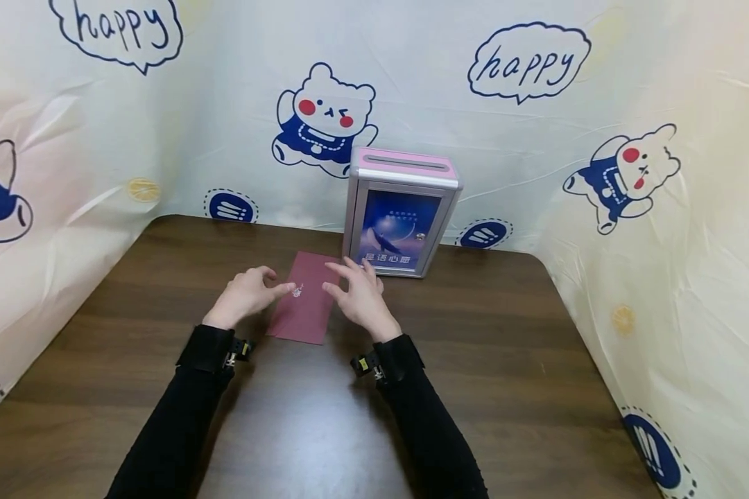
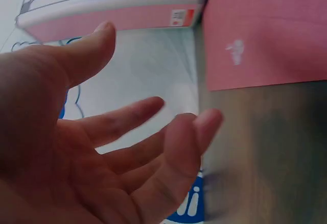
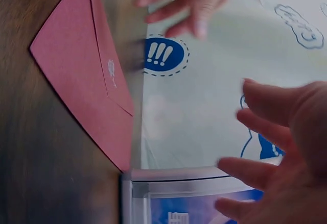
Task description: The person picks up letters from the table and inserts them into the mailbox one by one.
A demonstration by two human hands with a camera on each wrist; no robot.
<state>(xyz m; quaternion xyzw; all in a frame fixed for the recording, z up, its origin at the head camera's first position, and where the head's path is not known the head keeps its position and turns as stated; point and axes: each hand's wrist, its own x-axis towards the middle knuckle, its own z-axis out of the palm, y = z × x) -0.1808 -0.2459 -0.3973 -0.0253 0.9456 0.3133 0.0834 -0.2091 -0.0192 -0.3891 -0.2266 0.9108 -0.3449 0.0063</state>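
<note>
A dark red envelope (image 1: 306, 315) with a small silvery-white print lies flat on the table, its flap line showing in the right wrist view. My left hand (image 1: 245, 298) hovers at its left side, fingers spread and thumb stretched toward the print. Over the envelope's right edge is my right hand (image 1: 363, 298), its fingers apart and slightly bent. In both wrist views the envelope (image 2: 265, 35) lies apart from the fingers, and nothing is held. Just behind the right hand stands an upright slotted box (image 1: 401, 208) with a pink top, silver frame and blue picture front.
The box has a small lock on its front and a long slot (image 1: 406, 163) on top. A brown wooden table (image 1: 493, 360) carries everything. White sheeting (image 1: 225, 125) printed with cartoon bears and "happy" bubbles surrounds the table at the back and both sides.
</note>
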